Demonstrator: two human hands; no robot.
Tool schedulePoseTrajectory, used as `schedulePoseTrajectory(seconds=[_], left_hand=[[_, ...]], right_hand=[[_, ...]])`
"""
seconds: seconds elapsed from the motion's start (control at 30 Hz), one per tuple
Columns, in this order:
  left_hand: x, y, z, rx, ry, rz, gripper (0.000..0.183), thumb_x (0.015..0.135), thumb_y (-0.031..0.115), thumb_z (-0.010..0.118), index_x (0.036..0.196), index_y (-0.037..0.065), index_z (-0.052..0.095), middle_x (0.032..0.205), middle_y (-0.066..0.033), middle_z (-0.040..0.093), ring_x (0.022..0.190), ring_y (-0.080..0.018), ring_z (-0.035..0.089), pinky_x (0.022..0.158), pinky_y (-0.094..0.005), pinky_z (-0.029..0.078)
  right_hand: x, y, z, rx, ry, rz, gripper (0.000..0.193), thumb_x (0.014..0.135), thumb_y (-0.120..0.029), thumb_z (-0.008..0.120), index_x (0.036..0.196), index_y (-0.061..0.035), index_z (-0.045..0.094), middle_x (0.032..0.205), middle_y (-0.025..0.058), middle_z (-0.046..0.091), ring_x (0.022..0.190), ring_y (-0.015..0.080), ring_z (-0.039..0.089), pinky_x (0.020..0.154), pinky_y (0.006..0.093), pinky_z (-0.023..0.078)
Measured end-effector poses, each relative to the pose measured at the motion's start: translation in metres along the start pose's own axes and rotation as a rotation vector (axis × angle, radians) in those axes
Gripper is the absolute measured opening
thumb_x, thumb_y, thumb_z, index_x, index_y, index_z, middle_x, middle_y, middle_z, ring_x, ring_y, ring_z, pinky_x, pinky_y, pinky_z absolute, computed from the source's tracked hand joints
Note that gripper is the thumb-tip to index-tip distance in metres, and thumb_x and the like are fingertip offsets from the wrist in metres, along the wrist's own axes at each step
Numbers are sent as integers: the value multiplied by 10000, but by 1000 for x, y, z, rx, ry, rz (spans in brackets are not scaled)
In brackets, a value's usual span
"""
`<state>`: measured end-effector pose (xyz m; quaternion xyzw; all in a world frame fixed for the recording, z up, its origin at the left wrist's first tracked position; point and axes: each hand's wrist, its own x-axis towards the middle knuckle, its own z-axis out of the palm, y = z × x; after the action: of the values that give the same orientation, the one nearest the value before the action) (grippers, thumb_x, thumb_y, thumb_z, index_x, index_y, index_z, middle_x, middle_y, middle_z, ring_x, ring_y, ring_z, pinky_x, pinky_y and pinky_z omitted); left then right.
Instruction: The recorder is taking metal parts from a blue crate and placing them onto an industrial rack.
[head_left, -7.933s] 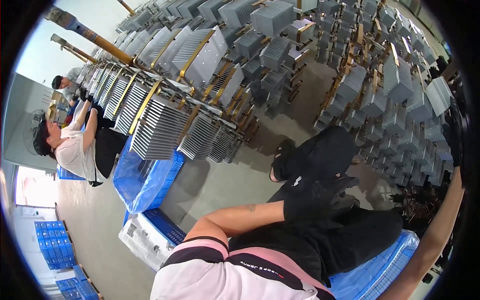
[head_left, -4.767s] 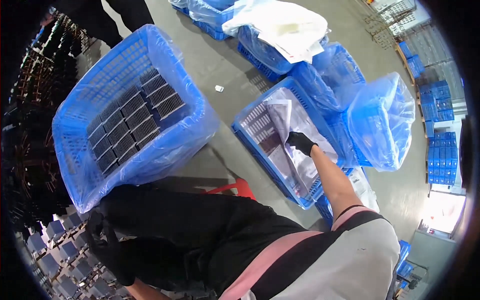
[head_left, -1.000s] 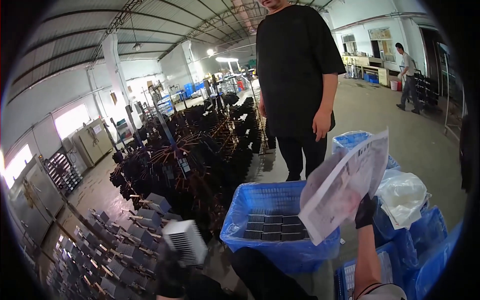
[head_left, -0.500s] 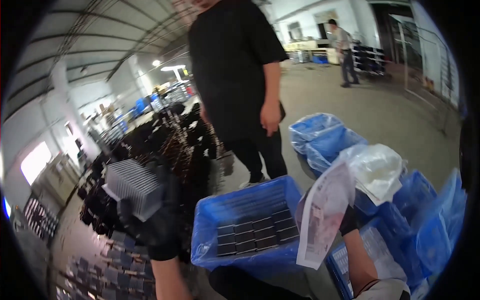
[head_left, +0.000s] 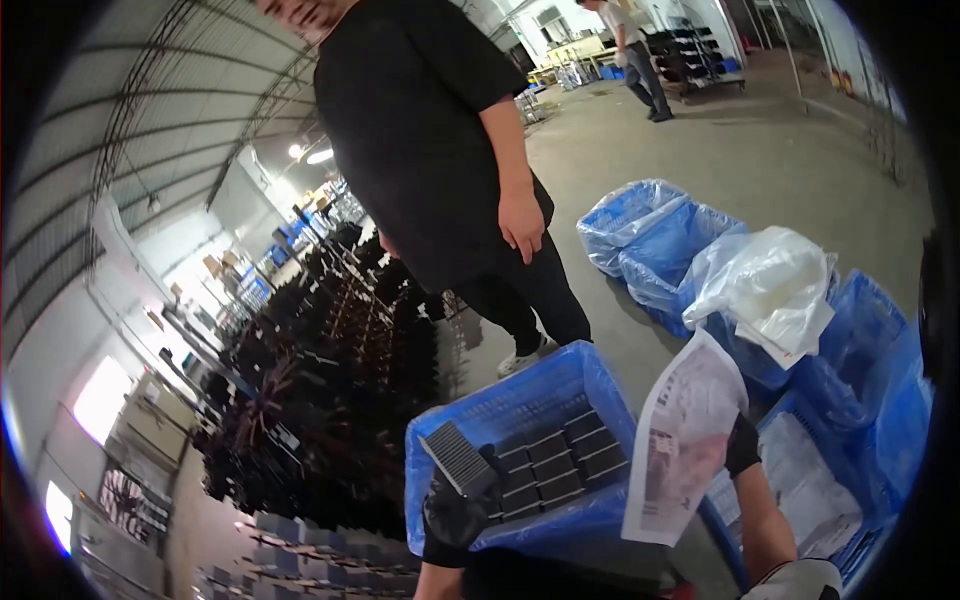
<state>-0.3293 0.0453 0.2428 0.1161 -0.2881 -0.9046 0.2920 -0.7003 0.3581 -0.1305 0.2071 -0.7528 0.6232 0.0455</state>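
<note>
Fingers of the gloved left hand (head_left: 455, 510) grip a grey ribbed metal block (head_left: 457, 458) over the blue crate's (head_left: 520, 410) left edge; right hand (head_left: 740, 445) pinches a printed paper sheet (head_left: 685, 450).

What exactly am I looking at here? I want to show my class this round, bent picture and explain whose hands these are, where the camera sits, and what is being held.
There is no machine: a person wears a wide fisheye camera on the head, so the picture is round and straight lines curve. The two arms rising from the bottom edge are the wearer's own, both in dark gloves. The left hand holds a grey ribbed metal block over a blue plastic crate lined with a clear bag, where similar blocks lie in rows. The right hand holds up a printed paper sheet. More blue crates stand on the concrete floor. Another person in black stands by the crate.
</note>
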Motion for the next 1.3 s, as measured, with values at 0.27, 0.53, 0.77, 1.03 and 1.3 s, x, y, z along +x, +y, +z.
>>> schedulePoseTrajectory(seconds=[0.27,0.53,0.77,1.03,1.3], left_hand=[[41,4,7,1343,-126,351,523,878,204,702,1335,30,518,1270,-154,609,1051,-298,633,966,-422,498],[130,-2,-49,1912,-257,76,526,744,233,824,1146,-5,581,1003,-176,631,900,-310,611,848,-382,496],[135,-67,-88,1905,-590,-193,648,660,215,837,1196,-7,547,1072,-176,605,1002,-333,600,905,-395,485],[144,-151,-104,2004,-930,-147,572,668,260,794,1129,12,564,1093,-209,619,1054,-375,605,895,-457,505],[153,-216,-151,1687,-789,-236,483,682,227,756,1095,32,599,1034,-202,651,1012,-367,637,846,-475,533]], right_hand=[[-49,38,-3,616,14,462,431,1053,-252,380,1406,-25,478,1342,108,583,1220,233,545,1042,339,420],[-50,39,-49,-591,-66,-154,425,989,-122,407,1390,-10,494,1262,204,619,1163,311,596,954,384,483],[-81,94,-53,451,-53,531,408,983,-146,433,1355,-7,526,1246,133,642,1084,231,633,931,355,500],[-107,66,-85,-415,-268,322,375,1015,-157,401,1318,0,555,1226,121,652,1076,220,634,933,347,495],[-93,119,-97,176,72,614,406,971,-273,520,1248,16,588,1183,150,670,1081,256,639,926,343,491]])
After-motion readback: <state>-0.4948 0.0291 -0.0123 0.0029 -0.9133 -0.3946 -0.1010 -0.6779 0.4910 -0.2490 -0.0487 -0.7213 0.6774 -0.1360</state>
